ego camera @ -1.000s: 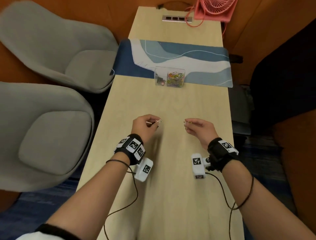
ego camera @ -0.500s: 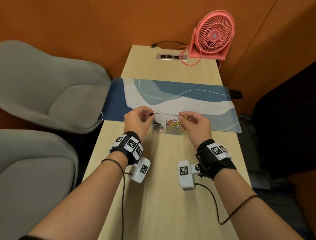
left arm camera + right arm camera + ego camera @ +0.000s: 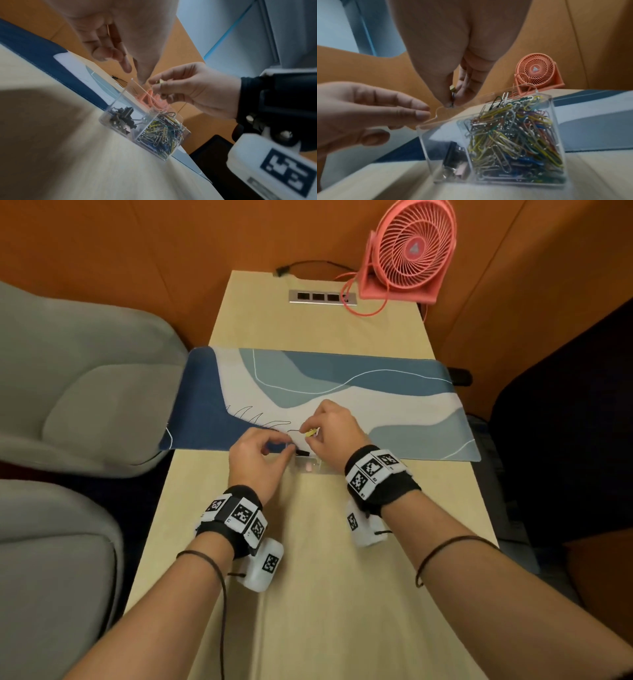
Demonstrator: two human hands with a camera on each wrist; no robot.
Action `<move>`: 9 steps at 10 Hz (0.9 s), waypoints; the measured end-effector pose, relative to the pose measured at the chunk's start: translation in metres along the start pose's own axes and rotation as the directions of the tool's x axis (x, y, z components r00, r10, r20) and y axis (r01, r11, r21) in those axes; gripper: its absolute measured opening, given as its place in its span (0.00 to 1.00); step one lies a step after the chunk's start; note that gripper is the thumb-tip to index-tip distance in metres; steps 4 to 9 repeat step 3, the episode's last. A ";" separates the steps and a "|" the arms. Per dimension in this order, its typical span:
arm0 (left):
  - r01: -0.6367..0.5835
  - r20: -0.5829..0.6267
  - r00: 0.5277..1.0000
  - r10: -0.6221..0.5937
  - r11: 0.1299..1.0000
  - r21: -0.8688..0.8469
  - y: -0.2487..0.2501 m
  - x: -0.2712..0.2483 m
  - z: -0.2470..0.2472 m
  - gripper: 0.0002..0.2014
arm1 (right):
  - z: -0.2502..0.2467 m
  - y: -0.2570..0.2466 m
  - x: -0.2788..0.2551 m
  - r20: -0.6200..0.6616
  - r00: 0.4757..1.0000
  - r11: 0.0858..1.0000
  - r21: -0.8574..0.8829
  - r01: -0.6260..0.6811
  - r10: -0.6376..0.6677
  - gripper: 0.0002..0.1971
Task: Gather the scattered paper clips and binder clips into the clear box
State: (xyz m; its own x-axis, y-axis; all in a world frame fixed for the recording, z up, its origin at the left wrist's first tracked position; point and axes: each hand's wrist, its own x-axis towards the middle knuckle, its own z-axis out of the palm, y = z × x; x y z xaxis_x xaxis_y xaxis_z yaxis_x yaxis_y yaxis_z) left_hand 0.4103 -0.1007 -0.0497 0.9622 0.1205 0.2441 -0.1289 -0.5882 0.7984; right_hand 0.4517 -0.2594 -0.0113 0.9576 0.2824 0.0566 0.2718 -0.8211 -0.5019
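The clear box (image 3: 496, 155) is sitting on the wooden table (image 3: 308, 628) directly under both hands, at the near edge of the blue desk mat (image 3: 394, 405). The left hand (image 3: 255, 460) is hovering over the box's left compartment with its fingers curled and thumb and forefinger drawn close; from the head view a small dark binder clip (image 3: 302, 453) is showing at its fingertips, but whether the hand is gripping it or it is lying in the box, I cannot tell. The right hand (image 3: 330, 433) is hanging just above the open top, its thumb and fingers pinching a small yellow clip (image 3: 311, 433) with a bit of wire trailing below. The two hands are nearly touching each other. Inside the box, the right compartment is holding a heap of coloured paper clips (image 3: 513, 142), reaching almost to the rim, while the left compartment is holding black binder clips (image 3: 121, 119). A pink fan (image 3: 407, 251) is standing well beyond the hands.
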 end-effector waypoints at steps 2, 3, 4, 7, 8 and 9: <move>0.050 0.022 0.998 -0.051 0.996 0.068 -0.009 0.011 -0.017 0.14 | -0.007 -0.007 -0.007 0.096 0.994 0.985 -0.155 0.076 -0.062 0.12; 0.115 0.115 0.984 -0.134 0.981 0.156 0.002 0.016 -0.028 0.15 | -0.018 -0.008 -0.012 0.060 0.994 0.984 -0.146 0.101 -0.093 0.09; 0.115 0.115 0.984 -0.134 0.981 0.156 0.002 0.016 -0.028 0.15 | -0.018 -0.008 -0.012 0.060 0.994 0.984 -0.146 0.101 -0.093 0.09; 0.115 0.115 0.984 -0.134 0.981 0.156 0.002 0.016 -0.028 0.15 | -0.018 -0.008 -0.012 0.060 0.994 0.984 -0.146 0.101 -0.093 0.09; 0.115 0.115 0.984 -0.134 0.981 0.156 0.002 0.016 -0.028 0.15 | -0.018 -0.008 -0.012 0.060 0.994 0.984 -0.146 0.101 -0.093 0.09; 0.115 0.115 0.984 -0.134 0.981 0.156 0.002 0.016 -0.028 0.15 | -0.018 -0.008 -0.012 0.060 0.994 0.984 -0.146 0.101 -0.093 0.09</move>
